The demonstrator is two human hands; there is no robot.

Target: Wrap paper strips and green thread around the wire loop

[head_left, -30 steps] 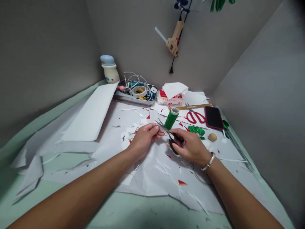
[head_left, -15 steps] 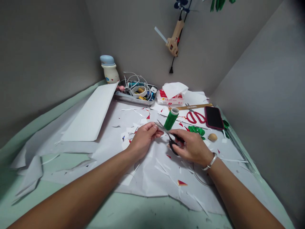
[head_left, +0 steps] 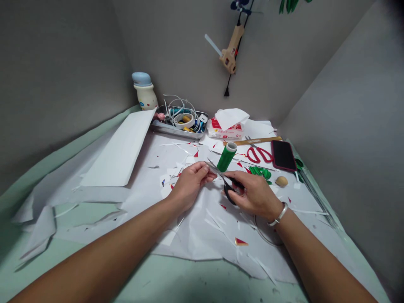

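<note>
Paper (head_left: 198, 235) spreads, creased and torn-edged, over our pale green tabletop (head_left: 176, 277), which shows bare at six o'clock and along both sides. Grey walls (head_left: 176, 50) close us in; a beige glue gun (head_left: 232, 50) hangs at twelve o'clock. Around our hands lie white scraps (head_left: 214, 221) and red pieces (head_left: 241, 242). Our right hand (head_left: 257, 193) holds the black-handled scissors (head_left: 229, 191) at the centre, blades parted—their tips at our left hand (head_left: 191, 183), whose fingers make a narrow pinch; we cannot tell what is in it. Just beyond the blades stands a green spool (head_left: 226, 158). From our hands, the metal tray (head_left: 179, 132) sits at eleven o'clock, a folded white sheet (head_left: 118, 155) at ten, the tissue pack (head_left: 224, 131) near one, and red-handled scissors (head_left: 259, 155) and a phone (head_left: 283, 155) at two.
</note>
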